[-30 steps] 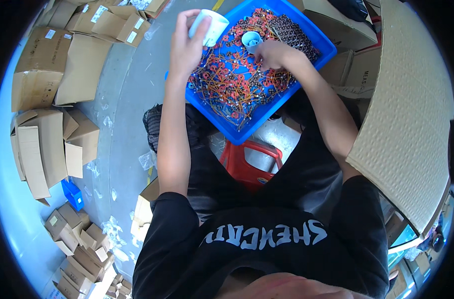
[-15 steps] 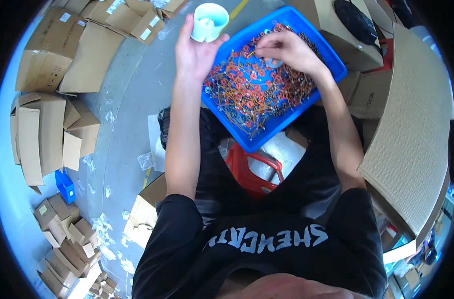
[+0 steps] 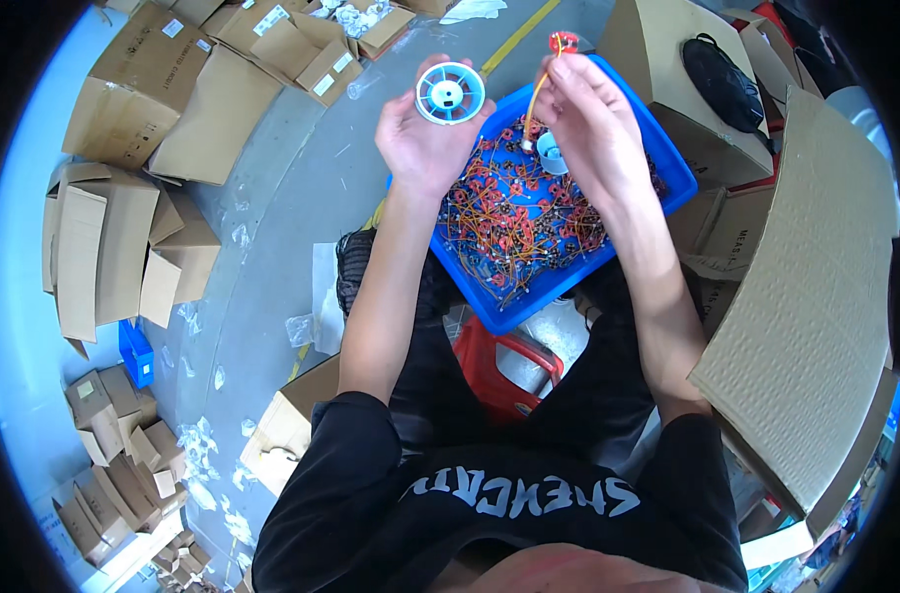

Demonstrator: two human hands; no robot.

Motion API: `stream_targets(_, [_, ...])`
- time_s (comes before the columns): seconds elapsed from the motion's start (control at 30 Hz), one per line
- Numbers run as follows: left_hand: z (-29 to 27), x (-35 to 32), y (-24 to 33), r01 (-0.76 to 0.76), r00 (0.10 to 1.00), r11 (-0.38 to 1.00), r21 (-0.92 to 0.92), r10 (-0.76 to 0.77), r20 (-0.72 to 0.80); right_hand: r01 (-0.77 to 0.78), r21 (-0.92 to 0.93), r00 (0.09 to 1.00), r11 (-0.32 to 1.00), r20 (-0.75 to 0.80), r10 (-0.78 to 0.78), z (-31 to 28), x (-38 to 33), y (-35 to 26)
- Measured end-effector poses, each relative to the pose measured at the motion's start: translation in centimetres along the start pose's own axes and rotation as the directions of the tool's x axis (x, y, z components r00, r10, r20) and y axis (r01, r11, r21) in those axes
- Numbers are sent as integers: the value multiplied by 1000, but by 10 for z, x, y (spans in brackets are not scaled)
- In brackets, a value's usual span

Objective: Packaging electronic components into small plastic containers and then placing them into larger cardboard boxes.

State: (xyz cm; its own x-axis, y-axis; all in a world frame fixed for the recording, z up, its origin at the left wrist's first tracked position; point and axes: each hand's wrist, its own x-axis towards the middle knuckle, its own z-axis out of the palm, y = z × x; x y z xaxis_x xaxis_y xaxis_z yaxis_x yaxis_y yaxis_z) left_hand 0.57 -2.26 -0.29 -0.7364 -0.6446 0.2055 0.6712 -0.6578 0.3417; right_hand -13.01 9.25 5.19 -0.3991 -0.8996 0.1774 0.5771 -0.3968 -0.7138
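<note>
In my left hand (image 3: 417, 150) is a round white plastic housing (image 3: 451, 94), its spoked side with a small hub turned up toward me. The fingers wrap around its side. My right hand (image 3: 600, 127) pinches a small red round circuit board (image 3: 564, 42) with orange wires, raised over the blue tray (image 3: 502, 318). The wires hang down to a small end piece beside the fingers. Many similar wired boards (image 3: 514, 203), red and dark, lie tangled in the tray. A small pale-blue round cup (image 3: 552, 153) shows among them, partly hidden by my right hand.
The tray sits at my knees, above a red plastic stool (image 3: 485, 371). A large cardboard flap (image 3: 806, 296) stands close by my right arm. Open boxes (image 3: 104, 242) line the left side. A black bag (image 3: 724, 84) lies on a box at the far right.
My right hand has risen out of the tray, now holding a red wired board. My left hand has tilted the housing, showing its spoked face instead of its open cup side.
</note>
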Motion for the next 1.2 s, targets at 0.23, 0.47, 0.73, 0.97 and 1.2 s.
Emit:
stream_targets(0.23, [6, -2, -11, 24, 1000, 986, 166, -22, -14, 479, -634, 855, 607, 180, -486, 16, -3, 10])
stream_targets(0.47, [8, -4, -10, 28, 998, 975, 219, -38, 44, 468, -736, 856, 489, 239, -459, 12, -2, 16])
stream_targets(0.73, [1, -4, -9, 36, 999, 975, 218, -37, -1, 492, -630, 848, 601, 192, -494, 15, -2, 12])
stream_targets(0.97, [-1, -4, -9, 40, 994, 981, 191, -58, 92, 454, -732, 878, 508, 272, -393, 14, -2, 19])
stream_targets(1.2, [5, -5, -9, 51, 997, 978, 200, -62, 51, 473, -796, 863, 377, 333, -379, 15, -1, 14])
